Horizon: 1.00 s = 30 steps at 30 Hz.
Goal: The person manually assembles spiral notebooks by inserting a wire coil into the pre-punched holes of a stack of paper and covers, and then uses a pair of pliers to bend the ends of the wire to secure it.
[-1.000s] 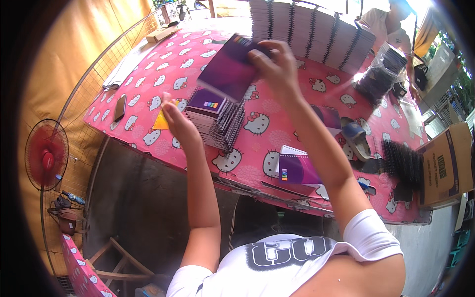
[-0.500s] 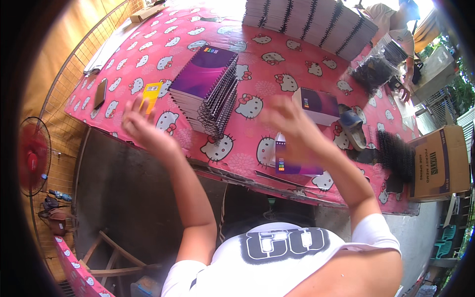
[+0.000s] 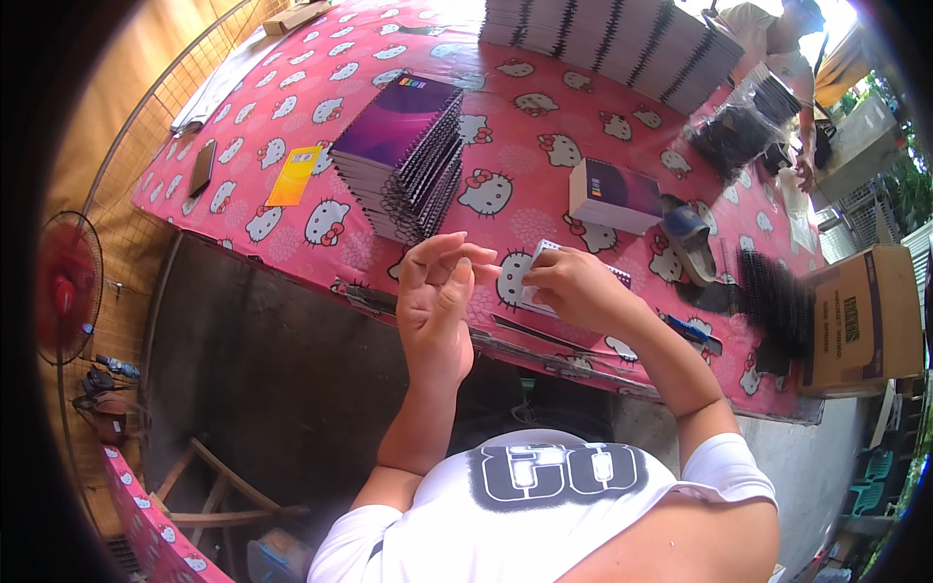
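Near the table's front edge, my right hand [image 3: 575, 288] is closed over a small unbound notebook [image 3: 546, 250], its fingers bent at the left edge. White punched paper shows around the hand, which hides most of the notebook. Just to the left, my left hand [image 3: 435, 306] is raised, palm up and fingers loosely curved, holding nothing. Behind it stands a stack of spiral-bound notebooks [image 3: 400, 121] with purple covers and black coils. A thick block of unbound purple-covered notebooks [image 3: 618, 197] lies beyond my right hand.
A yellow card [image 3: 293, 177] and a phone [image 3: 202, 168] lie left. On the right are a slipper [image 3: 690, 243], a blue cutter [image 3: 692, 333], black coils [image 3: 770, 303] and a carton [image 3: 860, 321]. Tall notebook stacks [image 3: 607, 44] stand at the back; another person [image 3: 777, 49] is beyond.
My left hand has moved right, from beside the yellow card to near the notebook. My right hand has come down over the notebook, and the cutter now shows to its right.
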### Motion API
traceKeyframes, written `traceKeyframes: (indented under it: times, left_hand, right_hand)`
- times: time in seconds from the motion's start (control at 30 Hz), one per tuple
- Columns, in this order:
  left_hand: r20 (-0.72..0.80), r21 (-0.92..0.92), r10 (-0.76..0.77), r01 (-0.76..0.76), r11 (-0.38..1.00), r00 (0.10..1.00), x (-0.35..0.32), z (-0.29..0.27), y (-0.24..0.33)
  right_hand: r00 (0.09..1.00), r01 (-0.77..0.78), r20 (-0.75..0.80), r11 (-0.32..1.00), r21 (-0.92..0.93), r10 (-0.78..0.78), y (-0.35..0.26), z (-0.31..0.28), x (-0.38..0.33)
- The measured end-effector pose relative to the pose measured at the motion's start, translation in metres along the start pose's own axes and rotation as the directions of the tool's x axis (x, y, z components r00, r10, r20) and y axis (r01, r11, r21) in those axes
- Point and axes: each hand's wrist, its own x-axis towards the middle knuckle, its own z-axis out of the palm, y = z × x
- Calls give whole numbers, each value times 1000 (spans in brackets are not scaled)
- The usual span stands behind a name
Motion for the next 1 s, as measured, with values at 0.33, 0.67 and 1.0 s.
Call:
traceKeyframes:
  times: [0.33,0.67,1.0]
  left_hand:
    - [4,30,-136,136,990,991,1,2,-6]
    - [-76,206,-660,659,723,747,23,14,-54]
    - [108,479,-312,226,849,944,3,26,-62]
  right_hand:
    - [999,27,41,1000,-6,-27,-5,-4,4]
    - [782,-87,-597,980,179,178,0,-17,-37]
    - [824,-57,-535,967,248,186,11,18,-39]
